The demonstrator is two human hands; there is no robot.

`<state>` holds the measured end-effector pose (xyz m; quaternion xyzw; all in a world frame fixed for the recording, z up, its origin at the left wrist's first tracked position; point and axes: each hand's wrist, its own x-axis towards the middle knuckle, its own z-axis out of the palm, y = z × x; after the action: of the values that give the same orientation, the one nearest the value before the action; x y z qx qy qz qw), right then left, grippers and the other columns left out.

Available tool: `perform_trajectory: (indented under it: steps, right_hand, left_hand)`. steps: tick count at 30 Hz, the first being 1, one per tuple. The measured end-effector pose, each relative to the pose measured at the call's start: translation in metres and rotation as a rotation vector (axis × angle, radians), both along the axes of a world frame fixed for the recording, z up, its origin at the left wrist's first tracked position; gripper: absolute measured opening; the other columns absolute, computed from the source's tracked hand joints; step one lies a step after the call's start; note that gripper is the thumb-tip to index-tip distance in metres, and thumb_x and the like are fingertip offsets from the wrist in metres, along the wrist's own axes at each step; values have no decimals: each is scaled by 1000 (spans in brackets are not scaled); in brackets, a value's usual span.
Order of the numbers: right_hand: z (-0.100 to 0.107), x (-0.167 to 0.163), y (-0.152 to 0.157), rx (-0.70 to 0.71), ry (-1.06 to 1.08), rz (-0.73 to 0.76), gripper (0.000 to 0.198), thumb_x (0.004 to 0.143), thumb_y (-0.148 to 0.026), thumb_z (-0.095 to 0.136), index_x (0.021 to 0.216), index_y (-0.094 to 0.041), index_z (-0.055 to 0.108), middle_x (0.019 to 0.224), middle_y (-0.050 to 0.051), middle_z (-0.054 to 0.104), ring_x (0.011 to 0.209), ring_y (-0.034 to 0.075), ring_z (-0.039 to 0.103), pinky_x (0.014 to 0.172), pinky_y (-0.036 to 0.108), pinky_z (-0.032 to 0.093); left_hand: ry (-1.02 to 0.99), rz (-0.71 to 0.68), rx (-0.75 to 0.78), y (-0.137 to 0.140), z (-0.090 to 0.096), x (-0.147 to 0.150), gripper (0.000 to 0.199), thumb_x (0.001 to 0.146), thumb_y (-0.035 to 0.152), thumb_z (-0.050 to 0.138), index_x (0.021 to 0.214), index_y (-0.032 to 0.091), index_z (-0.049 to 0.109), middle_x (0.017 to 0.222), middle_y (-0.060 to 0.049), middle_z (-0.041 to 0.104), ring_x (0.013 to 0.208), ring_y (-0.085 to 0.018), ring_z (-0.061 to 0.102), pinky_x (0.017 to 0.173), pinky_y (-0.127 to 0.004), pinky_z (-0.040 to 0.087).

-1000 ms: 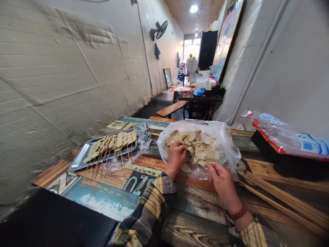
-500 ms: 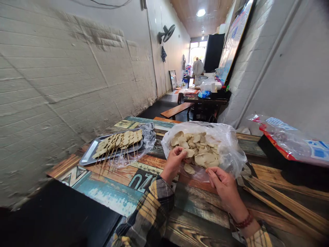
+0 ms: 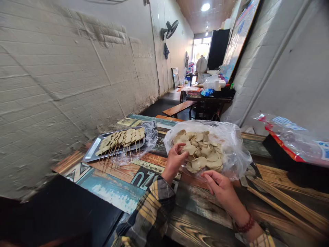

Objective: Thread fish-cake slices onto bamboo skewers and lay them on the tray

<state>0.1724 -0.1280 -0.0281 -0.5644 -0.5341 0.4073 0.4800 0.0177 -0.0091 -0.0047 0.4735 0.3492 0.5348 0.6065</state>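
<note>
Pale beige, flat slices (image 3: 205, 151) lie heaped in an opened clear plastic bag (image 3: 233, 151) on the table. At the bag's near left side, my left hand (image 3: 175, 160) pinches one slice (image 3: 189, 148) between thumb and fingers. My right hand (image 3: 217, 183) is closed in a pinch at the bag's front edge. A thin skewer seems to be in its fingertips, barely visible. To the left, a metal tray (image 3: 89, 155) bears several finished skewers of slices (image 3: 123, 139), their sticks sticking out over the near rim.
Loose bamboo skewers (image 3: 288, 199) lie at the right, beside a black box with a red-edged plastic package (image 3: 295, 140). Crumpled clear plastic (image 3: 151, 133) sits next to the tray. Beyond the patterned table (image 3: 108, 188) stand a bench (image 3: 180, 108) and a cluttered second table (image 3: 208, 98).
The whole view has shifted slightly. My left hand has turned a little with its fingers at the slices, and my right hand has come slightly closer to it.
</note>
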Motion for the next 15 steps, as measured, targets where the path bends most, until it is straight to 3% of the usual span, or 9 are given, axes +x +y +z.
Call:
perform_trajectory:
  steps: [6, 15]
  right_hand:
    - [2, 0, 0, -8, -17, -11, 38, 86, -50, 53, 92, -16, 69, 49, -6, 48, 45, 11, 44, 47, 24, 34]
    - [1, 1, 0, 4, -41, -10, 39, 86, -50, 53, 91, -15, 69, 47, -6, 46, 45, 11, 42, 46, 24, 33]
  left_hand:
    - [59, -24, 68, 0, -3, 0, 44, 64, 19, 71, 104, 17, 56, 88, -4, 69, 82, -17, 66, 72, -26, 50]
    - [140, 2, 145, 4, -10, 1, 46, 67, 19, 68, 111, 18, 54, 89, -3, 67, 82, -17, 65, 74, -27, 50]
